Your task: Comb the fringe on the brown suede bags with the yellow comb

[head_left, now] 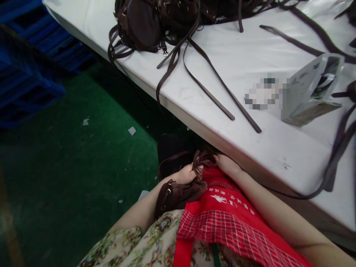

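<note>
My left hand (187, 174) is closed around a bundle of dark brown leather straps (202, 160) in my lap, just below the edge of the white table (194, 92). A dark brown leather bag (178, 194) lies against my left forearm. My right hand (226, 164) reaches under the table edge next to the same strap bundle; its fingers are mostly hidden. A red apron (228, 218) covers my lap.
On the table lie a pile of brown leather bags (144, 22) at the back, several long loose straps (217, 89), and a silvery plastic packet (311, 91). Blue pallets (30, 63) stand on the green floor (78, 155) at left.
</note>
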A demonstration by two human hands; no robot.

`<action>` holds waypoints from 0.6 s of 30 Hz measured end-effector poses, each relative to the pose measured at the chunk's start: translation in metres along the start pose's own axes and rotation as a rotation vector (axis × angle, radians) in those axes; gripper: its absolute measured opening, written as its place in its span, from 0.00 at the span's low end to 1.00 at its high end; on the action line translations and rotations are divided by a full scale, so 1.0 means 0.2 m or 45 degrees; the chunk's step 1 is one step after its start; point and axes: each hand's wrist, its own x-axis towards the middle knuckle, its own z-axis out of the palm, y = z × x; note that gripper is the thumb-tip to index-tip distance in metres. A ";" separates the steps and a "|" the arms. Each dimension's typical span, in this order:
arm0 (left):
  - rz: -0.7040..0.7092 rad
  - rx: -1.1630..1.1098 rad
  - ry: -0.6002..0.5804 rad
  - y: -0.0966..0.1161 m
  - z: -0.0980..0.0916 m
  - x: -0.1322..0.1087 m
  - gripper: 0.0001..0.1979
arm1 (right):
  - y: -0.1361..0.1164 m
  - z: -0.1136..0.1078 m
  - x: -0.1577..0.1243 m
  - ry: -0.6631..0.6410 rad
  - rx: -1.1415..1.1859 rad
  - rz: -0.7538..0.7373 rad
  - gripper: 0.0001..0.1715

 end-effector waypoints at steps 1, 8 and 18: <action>-0.012 -0.095 0.007 0.00 -0.03 -0.01 0.26 | 0.01 -0.01 -0.01 -0.011 0.024 -0.019 0.19; -0.070 -0.352 0.026 0.02 -0.06 0.00 0.23 | -0.07 -0.13 -0.22 0.223 0.329 -0.331 0.23; -0.015 -0.059 -0.130 0.11 -0.02 -0.01 0.09 | -0.18 -0.09 -0.21 0.017 -0.303 -0.545 0.13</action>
